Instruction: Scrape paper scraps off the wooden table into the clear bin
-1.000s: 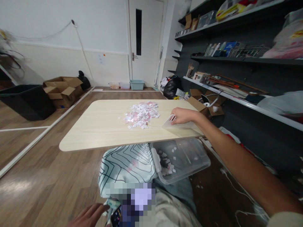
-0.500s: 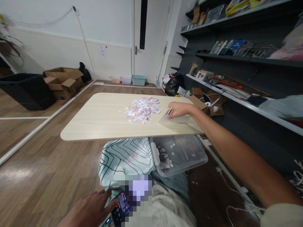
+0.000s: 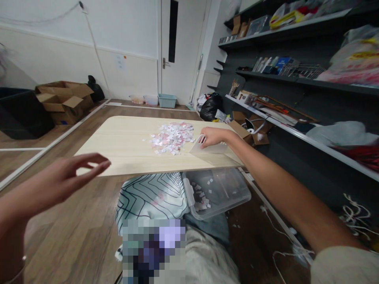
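Head view, and nearest to us the left hand [image 3: 63, 177] hangs in the air, fingers loosely spread, holding nothing — it sits short of the tabletop's [image 3: 124, 146] near edge. Just beyond and below, between the two hands, a patterned cushion [image 3: 151, 199] lies by a clear plastic bin [image 3: 219, 191] with a few paper scraps in its bottom. Out along the arm, the right hand [image 3: 213, 137] is closed round the handle of a white plastic scraper [image 3: 207, 148], its blade resting on the tabletop. Just left of that hand — close to the blade's edge, whether touching I cannot tell — lies the pile of pink and white paper scraps [image 3: 171, 138].
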Demonstrator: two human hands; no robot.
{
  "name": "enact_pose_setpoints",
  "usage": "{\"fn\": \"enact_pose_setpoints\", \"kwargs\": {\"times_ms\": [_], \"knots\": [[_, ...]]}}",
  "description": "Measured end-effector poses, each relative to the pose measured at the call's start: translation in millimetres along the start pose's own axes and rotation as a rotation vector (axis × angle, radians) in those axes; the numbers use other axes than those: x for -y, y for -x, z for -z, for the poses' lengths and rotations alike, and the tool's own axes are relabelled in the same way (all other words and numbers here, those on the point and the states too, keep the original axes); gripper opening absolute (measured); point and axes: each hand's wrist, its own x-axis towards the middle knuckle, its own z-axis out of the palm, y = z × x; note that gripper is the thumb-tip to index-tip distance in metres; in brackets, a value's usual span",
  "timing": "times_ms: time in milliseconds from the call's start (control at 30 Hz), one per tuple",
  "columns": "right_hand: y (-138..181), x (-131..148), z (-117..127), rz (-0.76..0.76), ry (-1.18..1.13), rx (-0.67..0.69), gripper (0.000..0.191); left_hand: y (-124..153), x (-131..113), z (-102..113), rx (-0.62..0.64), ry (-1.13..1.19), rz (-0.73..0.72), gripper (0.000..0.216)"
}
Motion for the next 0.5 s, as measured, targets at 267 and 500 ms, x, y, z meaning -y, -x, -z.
{"fn": "enact_pose_setpoints", "kwargs": {"times_ms": [267, 500], "knots": [[-16.2, 19.3, 5.3, 0.01, 0.021, 0.037, 0.012, -89.8, 34.5, -15.9, 0.031, -0.297, 0.112, 0.078], [-26.4, 36.6, 3.9, -0.032, 0.071, 0.029, 0.033, -84.6, 26.0, -22.5, 0.039, -0.287, 0.114, 0.087]]}}
